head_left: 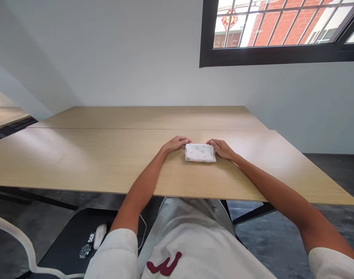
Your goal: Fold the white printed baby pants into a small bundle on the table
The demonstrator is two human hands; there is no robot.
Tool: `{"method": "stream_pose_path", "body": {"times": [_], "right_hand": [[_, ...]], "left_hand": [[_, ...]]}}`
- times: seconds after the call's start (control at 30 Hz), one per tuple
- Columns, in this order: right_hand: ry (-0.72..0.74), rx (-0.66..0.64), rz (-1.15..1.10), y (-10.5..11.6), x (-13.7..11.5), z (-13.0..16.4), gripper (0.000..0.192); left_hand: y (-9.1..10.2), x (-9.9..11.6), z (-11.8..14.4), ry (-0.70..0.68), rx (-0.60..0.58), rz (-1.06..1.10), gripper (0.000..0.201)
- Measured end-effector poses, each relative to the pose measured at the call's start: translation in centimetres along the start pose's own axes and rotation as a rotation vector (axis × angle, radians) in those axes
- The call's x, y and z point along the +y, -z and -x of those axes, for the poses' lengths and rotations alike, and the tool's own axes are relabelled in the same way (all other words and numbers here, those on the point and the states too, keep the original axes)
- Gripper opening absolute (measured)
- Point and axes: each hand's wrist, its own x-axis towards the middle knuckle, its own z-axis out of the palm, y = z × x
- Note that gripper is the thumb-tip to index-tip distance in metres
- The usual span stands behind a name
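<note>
Head view shows a small cloth [200, 152] folded into a compact rectangle on the wooden table [107, 162]. Left hand [177, 143] and right hand [222, 148], fingers curled, rest against its ends; folding looks nearly finished.

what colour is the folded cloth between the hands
White with small pastel prints; the folded cloth shows best in the head view.

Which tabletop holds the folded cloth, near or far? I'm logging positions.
The near tabletop, closest to the person; the folded cloth lies there between left hand and right hand. The far tabletop sits beyond the seam.
</note>
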Motion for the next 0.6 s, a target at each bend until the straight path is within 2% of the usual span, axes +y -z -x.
{"method": "stream_pose_path", "body": {"times": [0.1,0.27,0.6], "right_hand": [[-0.029,0.006,-0.110,0.2,0.1,-0.1,0.040],[-0.059,-0.125,-0.244,0.5,-0.1,-0.1,0.042],[-0.037,-0.308,-0.279,1.3,-1.1,-0.1,0.041]], "left_hand": [[-0.9,-0.2,-0.6,-0.056,-0.051,-0.098,0.032],[-2.0,0.0,-1.2,-0.068,-0.088,-0.096,0.040],[-2.3,1.5,-0.4,-0.063,-0.295,-0.120,0.031]]}}
